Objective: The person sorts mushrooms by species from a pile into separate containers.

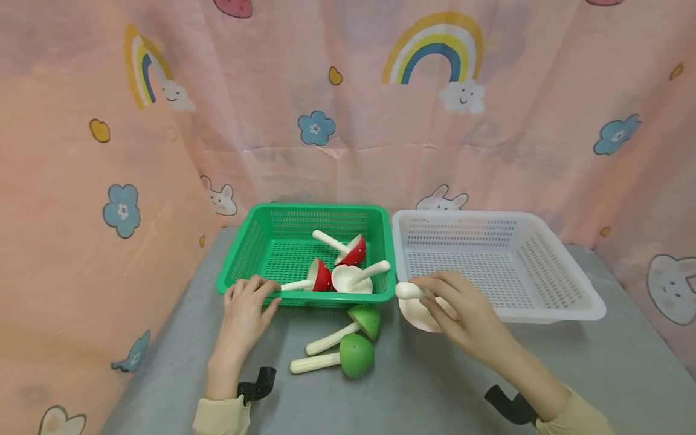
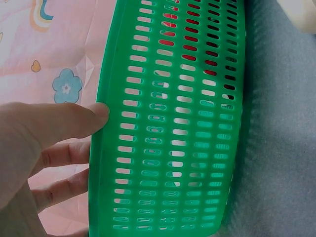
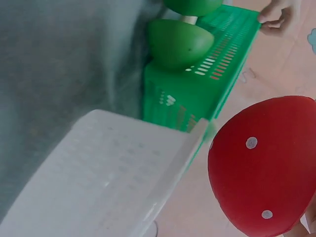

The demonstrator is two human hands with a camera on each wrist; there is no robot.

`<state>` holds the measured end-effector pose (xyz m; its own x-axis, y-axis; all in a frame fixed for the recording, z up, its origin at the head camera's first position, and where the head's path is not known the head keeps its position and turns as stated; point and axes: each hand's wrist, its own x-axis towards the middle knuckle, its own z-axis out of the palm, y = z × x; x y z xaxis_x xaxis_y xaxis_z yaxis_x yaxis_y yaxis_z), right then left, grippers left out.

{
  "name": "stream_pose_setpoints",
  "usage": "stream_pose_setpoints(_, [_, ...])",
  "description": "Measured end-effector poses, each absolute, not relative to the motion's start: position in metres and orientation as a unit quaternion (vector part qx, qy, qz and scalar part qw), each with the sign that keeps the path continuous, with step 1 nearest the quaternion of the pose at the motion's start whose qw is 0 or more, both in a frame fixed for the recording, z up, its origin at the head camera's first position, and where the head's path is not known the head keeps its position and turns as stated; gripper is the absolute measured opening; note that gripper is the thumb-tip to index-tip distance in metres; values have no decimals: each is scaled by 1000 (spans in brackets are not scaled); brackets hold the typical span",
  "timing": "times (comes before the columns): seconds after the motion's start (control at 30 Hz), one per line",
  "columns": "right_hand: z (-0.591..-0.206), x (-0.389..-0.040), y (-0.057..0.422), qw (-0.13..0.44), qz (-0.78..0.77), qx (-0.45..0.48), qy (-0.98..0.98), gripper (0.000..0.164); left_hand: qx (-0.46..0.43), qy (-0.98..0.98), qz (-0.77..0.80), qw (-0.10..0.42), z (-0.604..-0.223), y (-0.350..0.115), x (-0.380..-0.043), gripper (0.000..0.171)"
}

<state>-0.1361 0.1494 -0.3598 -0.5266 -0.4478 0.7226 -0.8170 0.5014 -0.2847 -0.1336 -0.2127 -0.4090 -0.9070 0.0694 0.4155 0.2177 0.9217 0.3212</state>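
My right hand [image 1: 462,311] pinches the white stem of a toy mushroom [image 1: 418,314] over the near left corner of the white basket [image 1: 551,311]. Its red cap with white dots [image 3: 266,168] fills the right side of the right wrist view. With thumb outside and fingers over the inner side, my left hand [image 1: 244,317] grips the near rim of the green basket [image 1: 307,208]. Inside that basket lie a red-capped mushroom [image 1: 356,251], a second one [image 1: 321,275] near the left fingers, and one with its pale underside up [image 1: 342,281].
Two green-capped mushrooms, one nearer me [image 1: 356,356] and one behind it [image 1: 367,320], lie on the grey tabletop [image 1: 424,393] before the green basket. The baskets stand side by side, with a printed pink curtain [image 1: 359,169] behind them.
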Motion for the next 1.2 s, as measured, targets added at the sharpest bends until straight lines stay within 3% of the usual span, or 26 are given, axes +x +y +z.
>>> stream_pose_setpoints(0.1, [-355, -143, 141, 273, 321, 369, -828, 38, -79, -957, -184, 211, -408, -212, -134, 19])
stream_pose_setpoints(0.7, [-339, -209, 78, 124, 440, 343, -820, 27, -79, -956, -182, 216, -409, -211, -135, 19])
stream_pose_setpoints(1.2, [-334, -260, 25, 76, 369, 348, -859, 21, -73, -959, -178, 208, -409, -212, -134, 18])
